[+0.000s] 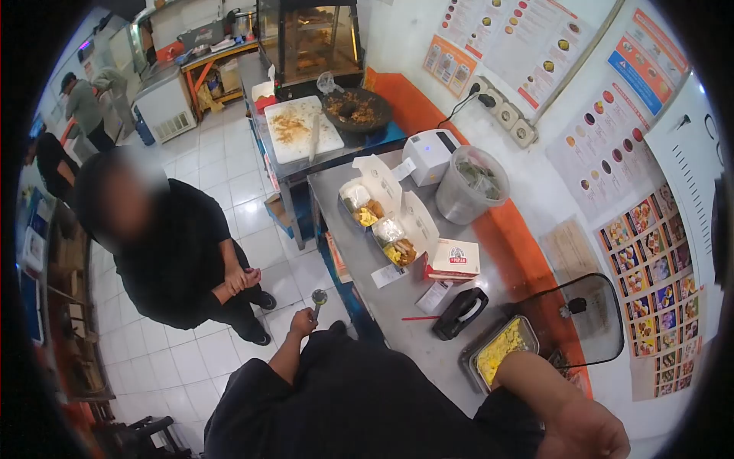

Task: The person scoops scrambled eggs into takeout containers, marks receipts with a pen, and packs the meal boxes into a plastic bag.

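Note:
My left hand (pixel 304 322) is closed around the handle of a small ladle (pixel 319 297), which has something green in its round bowl. It is held out over the floor, to the left of the steel counter (pixel 359 256). At the lower right, my right hand (pixel 585 432) has its fingers curled in, and what they hold, if anything, is hidden. Close to my right forearm sits a metal tray of yellow food (pixel 501 348). Two open meal boxes (pixel 371 200) (pixel 397 243) with wrapped white portions, yellow food and browned pieces stand on the counter.
A closed box (pixel 455 258), black tape dispenser (pixel 460 314), red pen (pixel 420 318), white printer (pixel 430 155) and clear bucket (pixel 472 187) share the counter. Beyond are a cutting board (pixel 303 130) and stone mortar (pixel 356 111). A person (pixel 164 245) stands at left with hands clasped.

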